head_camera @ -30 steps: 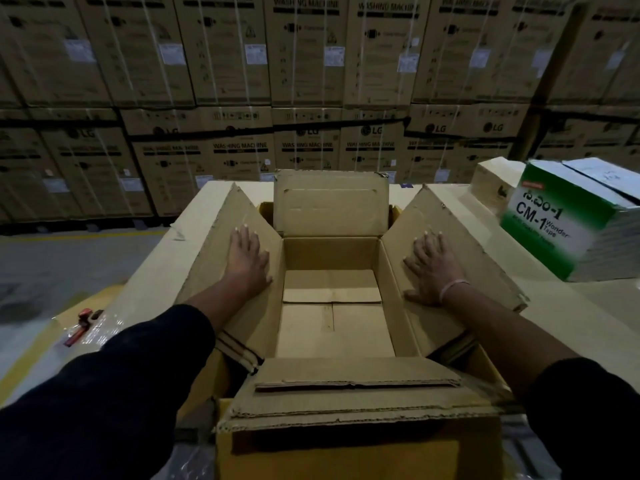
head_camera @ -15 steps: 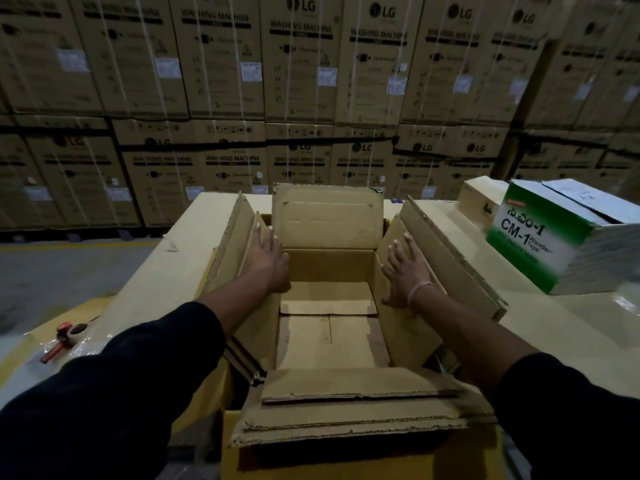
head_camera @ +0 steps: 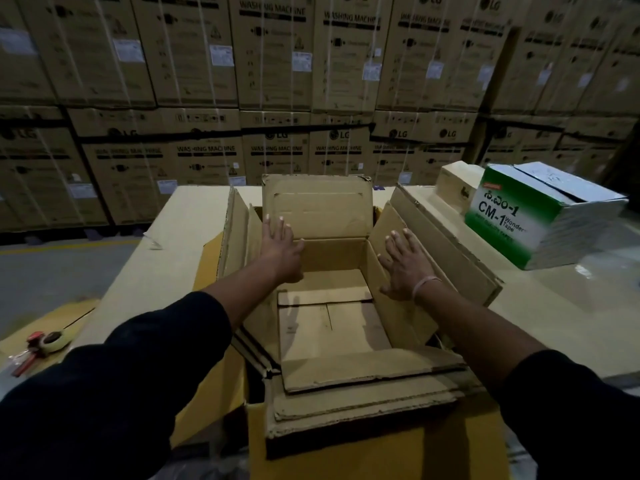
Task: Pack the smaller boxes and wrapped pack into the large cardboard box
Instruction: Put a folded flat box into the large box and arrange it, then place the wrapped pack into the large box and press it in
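The fingers of the left hand (head_camera: pixel 281 249) are spread straight and pressed flat against the inner face of the left flap (head_camera: pixel 242 233) of the large cardboard box (head_camera: pixel 332 327). The fingers of the right hand (head_camera: pixel 407 266) are likewise extended and laid flat on the right flap (head_camera: pixel 429 237); nothing is gripped by either. The box is open between the hands, at the near edge of the cardboard-covered table (head_camera: pixel 166 258). Its far flap (head_camera: pixel 317 206) is held upright, its near flap (head_camera: pixel 363 386) folded outward. A green-and-white tape carton (head_camera: pixel 540 216) and a small tan box (head_camera: pixel 457 183) are seen at the table's far right corner, a tape dispenser (head_camera: pixel 41 342) at its left. Stacked washing-machine cartons (head_camera: pixel 277 64) fill the background. Compared with a second ago, both side flaps have been raised from splayed to nearly upright.
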Motion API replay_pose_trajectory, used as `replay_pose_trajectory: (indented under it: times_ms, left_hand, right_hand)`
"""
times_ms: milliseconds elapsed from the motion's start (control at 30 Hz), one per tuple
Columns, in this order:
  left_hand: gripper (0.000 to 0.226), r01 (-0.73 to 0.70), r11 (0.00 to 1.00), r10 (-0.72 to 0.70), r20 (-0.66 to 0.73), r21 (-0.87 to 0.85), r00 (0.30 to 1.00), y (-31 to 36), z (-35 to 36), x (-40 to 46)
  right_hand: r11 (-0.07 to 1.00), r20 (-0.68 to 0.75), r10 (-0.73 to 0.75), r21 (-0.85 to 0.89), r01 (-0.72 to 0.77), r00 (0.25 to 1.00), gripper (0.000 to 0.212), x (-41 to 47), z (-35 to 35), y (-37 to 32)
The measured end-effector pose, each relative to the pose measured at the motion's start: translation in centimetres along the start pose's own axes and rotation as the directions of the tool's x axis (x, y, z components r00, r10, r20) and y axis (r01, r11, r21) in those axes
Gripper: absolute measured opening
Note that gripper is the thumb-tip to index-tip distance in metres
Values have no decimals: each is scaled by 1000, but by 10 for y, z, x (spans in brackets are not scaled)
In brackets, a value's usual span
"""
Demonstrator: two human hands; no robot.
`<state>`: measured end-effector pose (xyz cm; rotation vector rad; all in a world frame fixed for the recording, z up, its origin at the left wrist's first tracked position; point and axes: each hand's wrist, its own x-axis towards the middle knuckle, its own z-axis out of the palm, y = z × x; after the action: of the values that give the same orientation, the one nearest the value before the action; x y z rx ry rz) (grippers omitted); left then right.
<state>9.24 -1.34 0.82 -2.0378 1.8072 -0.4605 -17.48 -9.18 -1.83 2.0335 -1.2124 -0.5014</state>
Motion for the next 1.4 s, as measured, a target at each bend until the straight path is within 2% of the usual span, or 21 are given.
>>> replay_pose_trajectory:
  times_ms: [167, 333, 533, 733, 900, 1000, 1200, 1300, 1400]
  left_hand:
    - [90, -30, 993, 24, -57, -116, 998, 8, 0, -17]
    - [91, -3, 926, -9, -31, -377, 999, 19, -10, -35]
    - [86, 7, 835, -87, -120, -550, 989, 53, -45, -65]
    - [81, -51, 748, -154, -248, -662, 956, 116, -104, -84]
    - [79, -202, 691, -109, -377, -694, 920, 183, -156, -83]
    - [79, -268, 682, -77, -432, -680, 899, 232, -188, -73]
    - [79, -382, 684, 54, -480, -621, 876, 327, -238, -45]
    - [79, -437, 664, 111, -498, -607, 860, 374, -257, -31]
    - [78, -474, 634, 151, -503, -611, 851, 418, -271, -12]
  right_hand:
    - [990, -8, 41, 132, -39, 999, 86, -11, -17, 10]
    - [958, -32, 79, 279, -67, 996, 86, -24, -31, 34]
    - [818, -103, 125, 574, -43, 987, 88, -62, -31, 94]
    - [676, -148, 188, 737, -19, 971, 83, -125, 9, 166]
    - [556, -132, 272, 830, -44, 953, 81, -178, 66, 217]
    - [530, -99, 314, 844, -88, 944, 80, -208, 105, 247]
    - [437, 19, 392, 876, -205, 920, 90, -261, 181, 303]
    - [395, 83, 437, 877, -274, 895, 78, -280, 217, 322]
    - [370, 139, 457, 869, -330, 879, 77, -290, 256, 336]
